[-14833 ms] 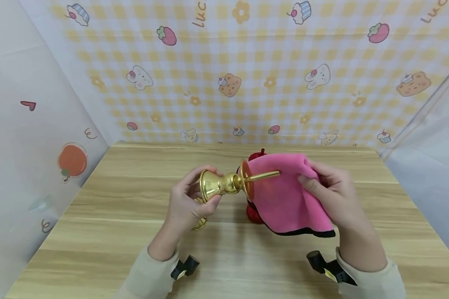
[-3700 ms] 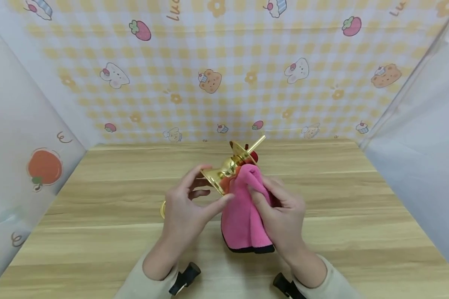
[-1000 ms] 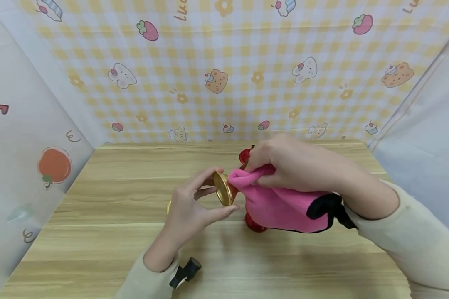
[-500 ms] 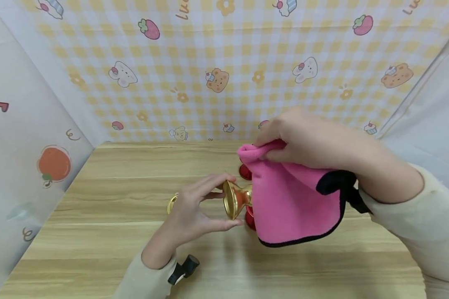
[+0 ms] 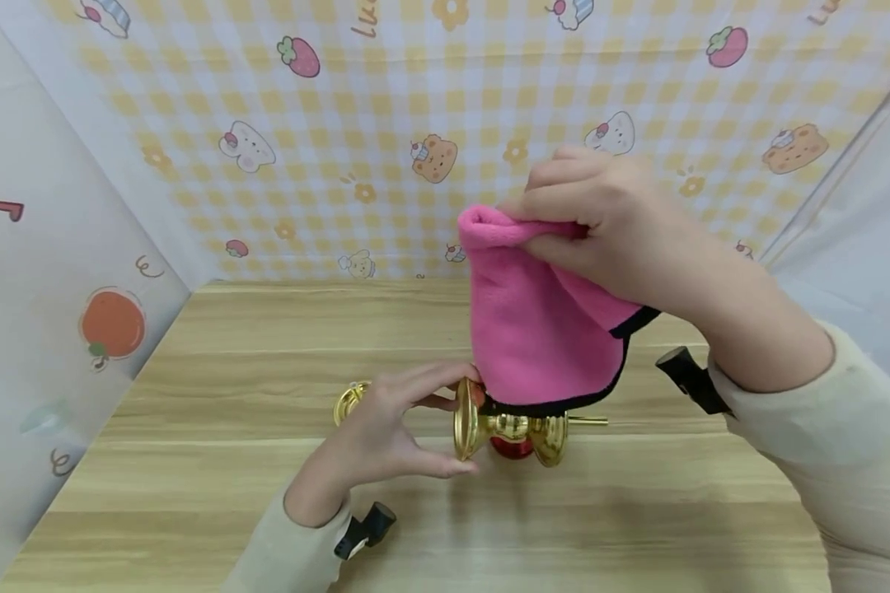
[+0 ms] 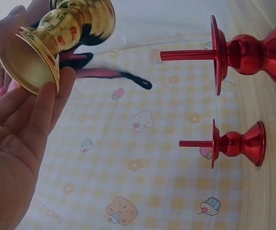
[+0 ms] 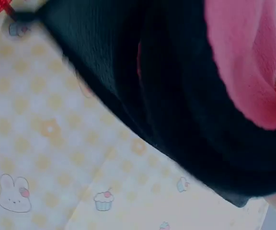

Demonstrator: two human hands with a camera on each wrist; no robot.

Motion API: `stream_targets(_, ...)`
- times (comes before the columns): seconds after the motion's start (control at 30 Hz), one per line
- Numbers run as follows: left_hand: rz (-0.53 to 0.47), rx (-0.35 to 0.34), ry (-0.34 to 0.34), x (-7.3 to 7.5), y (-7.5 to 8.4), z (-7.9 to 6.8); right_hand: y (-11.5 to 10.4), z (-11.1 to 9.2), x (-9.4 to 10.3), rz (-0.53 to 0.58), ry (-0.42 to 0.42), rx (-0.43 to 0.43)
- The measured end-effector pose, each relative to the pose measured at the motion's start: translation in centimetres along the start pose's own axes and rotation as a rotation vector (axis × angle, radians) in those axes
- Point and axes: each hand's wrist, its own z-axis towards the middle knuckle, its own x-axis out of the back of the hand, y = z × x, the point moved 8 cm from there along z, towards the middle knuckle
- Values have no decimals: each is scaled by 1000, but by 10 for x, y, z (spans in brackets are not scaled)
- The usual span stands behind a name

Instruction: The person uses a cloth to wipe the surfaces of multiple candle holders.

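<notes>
My left hand (image 5: 386, 428) grips the base of a gold candlestick (image 5: 510, 427), held on its side with its spike pointing right. The left wrist view shows fingers around the flared, hollow base of this candlestick (image 6: 56, 36). Above it my right hand (image 5: 623, 226) pinches a pink cloth (image 5: 537, 329) with black edging. Its lower edge hangs across the candlestick's upper side in the head view. Dark folds of the cloth (image 7: 176, 96) fill much of the right wrist view.
Two red candlesticks stand upright on the table in the left wrist view, a nearer one (image 6: 248, 52) and a farther one (image 6: 231, 143). Another gold candlestick (image 5: 350, 402) lies partly hidden behind my left hand. A patterned backdrop (image 5: 304, 148) rises behind the wooden table (image 5: 267, 329).
My right hand has lifted the cloth up from the candlestick. My left hand has lowered slightly and turned the candlestick, whose plate and spike now show past the cloth.
</notes>
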Motion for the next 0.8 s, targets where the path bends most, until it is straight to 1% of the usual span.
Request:
stream_targets(0.03,-10,-17,3,1,1,0,-1,-1,1,1,13,16)
stream_targets(0.07,-20,-31,10,3,3,0,-1,-2,0,18,12,15)
stream_targets(0.13,-36,-46,30,6,4,0,-1,-5,-6,88,-3,4)
stream_targets(0.2,-54,-35,58,10,4,-1,0,-9,-14,200,-26,-23)
stream_targets(0.27,-62,-8,93,15,1,-3,0,-13,-22,326,-56,-42)
stream_targets(0.37,-69,26,139,20,-2,-4,-7,-17,-31,474,-109,-1)
stream_targets(0.47,-71,25,164,23,-2,-5,-15,-18,-38,594,-201,46)
stream_targets(0.53,-68,12,169,24,0,-4,-19,-18,-43,636,-262,62)
stream_targets(0.63,-57,-17,171,24,4,-4,-23,-19,-51,652,-347,71)
stream_targets(0.7,-50,-32,173,24,6,-5,-25,-21,-56,643,-387,83)
stream_targets(0.8,-41,-46,185,25,8,-7,-25,-25,-62,667,-425,91)
